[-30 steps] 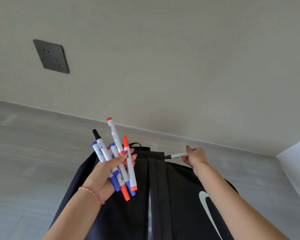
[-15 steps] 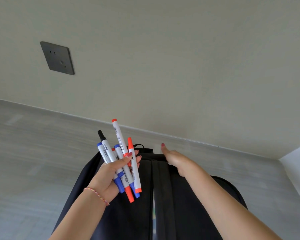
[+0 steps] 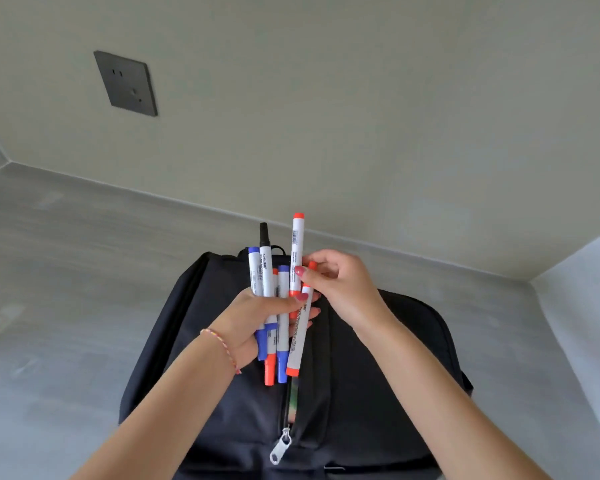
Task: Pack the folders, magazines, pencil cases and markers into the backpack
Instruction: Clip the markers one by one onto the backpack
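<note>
Holding the markers (image 3: 274, 306) bunched in your left hand (image 3: 253, 320), fist closed round their middles, above the black backpack (image 3: 378, 358). Long axes run near upright, slightly fanned, lower ends aimed at the half-open zipper slot (image 3: 290, 407) just below. Your right hand (image 3: 336, 282) pinches one orange-capped marker (image 3: 296, 258), standing tallest in the bunch. That hand sits nearer the slot's upper end. Likely next: draw it free, tip it down.

The backpack (image 3: 378, 358) lies on the floor (image 3: 66, 289), its far end near the wall (image 3: 326, 98). Above it, the left hand (image 3: 253, 320) holds the markers (image 3: 278, 306); the right hand (image 3: 333, 282), just beside, seemingly pinches one.
</note>
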